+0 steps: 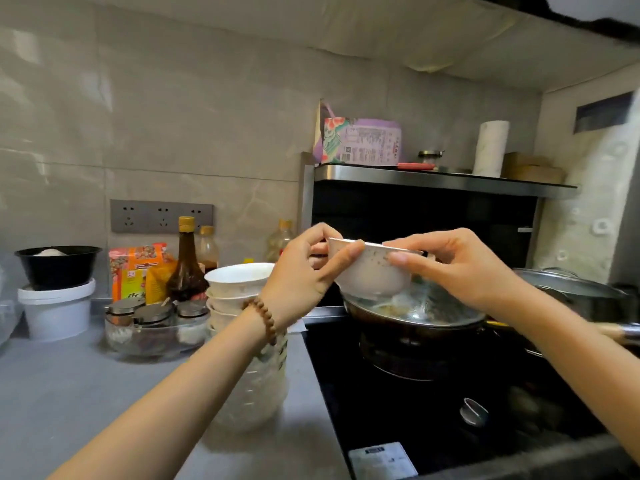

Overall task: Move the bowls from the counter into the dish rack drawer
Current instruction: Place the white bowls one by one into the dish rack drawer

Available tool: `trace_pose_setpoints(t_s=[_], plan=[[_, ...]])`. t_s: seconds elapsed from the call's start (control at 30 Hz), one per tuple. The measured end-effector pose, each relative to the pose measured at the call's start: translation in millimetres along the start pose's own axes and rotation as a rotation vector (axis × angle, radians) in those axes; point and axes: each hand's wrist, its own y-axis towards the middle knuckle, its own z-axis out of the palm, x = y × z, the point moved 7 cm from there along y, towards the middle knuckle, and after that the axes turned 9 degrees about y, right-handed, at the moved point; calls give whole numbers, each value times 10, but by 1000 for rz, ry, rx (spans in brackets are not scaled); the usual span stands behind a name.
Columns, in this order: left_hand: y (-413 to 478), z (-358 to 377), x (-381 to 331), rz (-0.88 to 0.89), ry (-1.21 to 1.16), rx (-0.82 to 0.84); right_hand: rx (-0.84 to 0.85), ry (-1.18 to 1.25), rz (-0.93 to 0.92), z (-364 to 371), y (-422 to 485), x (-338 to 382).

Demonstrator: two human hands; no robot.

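I hold a white speckled bowl [372, 271] in the air over the stove, above a lidded pan. My left hand [304, 271] grips its left rim, thumb on the outside. My right hand [450, 268] pinches the right rim. A stack of several matching white bowls [235, 289] stands on the grey counter [69, 393] just left of my left wrist, which wears a bead bracelet. The lower part of the stack is hidden behind my forearm. No dish rack drawer is in view.
A black cooktop [433, 393] holds a pan with a glass lid [415, 313]; another lidded pot [571, 289] sits at right. Spice jars in a glass dish [152, 327], sauce bottles [187, 265], packets, a white tub [57, 310] and a black bowl [59, 265] crowd the counter's back.
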Motion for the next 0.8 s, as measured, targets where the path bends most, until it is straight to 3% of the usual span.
trace_pose_setpoints(t_s=[0.23, 0.43, 0.7, 0.8], plan=[[-342, 1474, 235, -168, -91, 247, -53, 113, 231, -615, -1202, -547], [-985, 2677, 658, -362, -231, 404, -201, 213, 539, -870, -2314, -1328], [-2041, 3716, 1367, -466, -158, 586, -390, 332, 935, -681, -3461, -2352], [-2336, 3902, 1739, -553, -108, 584, -447, 392, 1030, -493, -3734, -2708]])
